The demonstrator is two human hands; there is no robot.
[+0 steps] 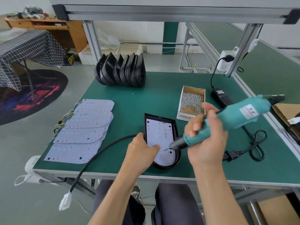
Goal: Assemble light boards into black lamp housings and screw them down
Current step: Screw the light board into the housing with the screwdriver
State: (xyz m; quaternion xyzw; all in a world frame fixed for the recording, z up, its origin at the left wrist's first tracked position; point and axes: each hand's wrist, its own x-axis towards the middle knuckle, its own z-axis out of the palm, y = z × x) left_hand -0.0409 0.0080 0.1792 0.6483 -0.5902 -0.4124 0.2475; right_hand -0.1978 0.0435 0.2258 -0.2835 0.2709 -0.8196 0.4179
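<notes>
Working now: screwing a light board down, as we judge it; the driver tip sits at the board's near end.
Left hand: our left hand [142, 147] rests on the near-left rim of the black plastic lamp housing [175, 127], thumb laid out across the board, fingers relaxed, steadying and gripping nothing.
Right hand: our right hand [206, 135] is wrapped around the teal electric screwdriver [230, 117], fingers curled about its body, the tool tilted with its bit down to the left.
Board in hand: the pale blue light board with red and orange dots [159, 135] lies flat inside the housing, near the front edge of the green work mat [155, 98].
Bit: the tip touches or hangs just over the board; we cannot tell whether a screw is on it.
Next move: we judge it calls for holding the driver more upright over a hole, pressing straight, then moving to the remaining holes.
Cable: a black cord with a white plug [65, 202] trails off the table's near edge.
Spare boards: a fanned stack of light boards [81, 132] lies to the left.
Screws: an open cardboard box of small silver screws [191, 101] sits beyond the driver.
Housings: a row of empty black housings [120, 70] stands on edge at the far side.
</notes>
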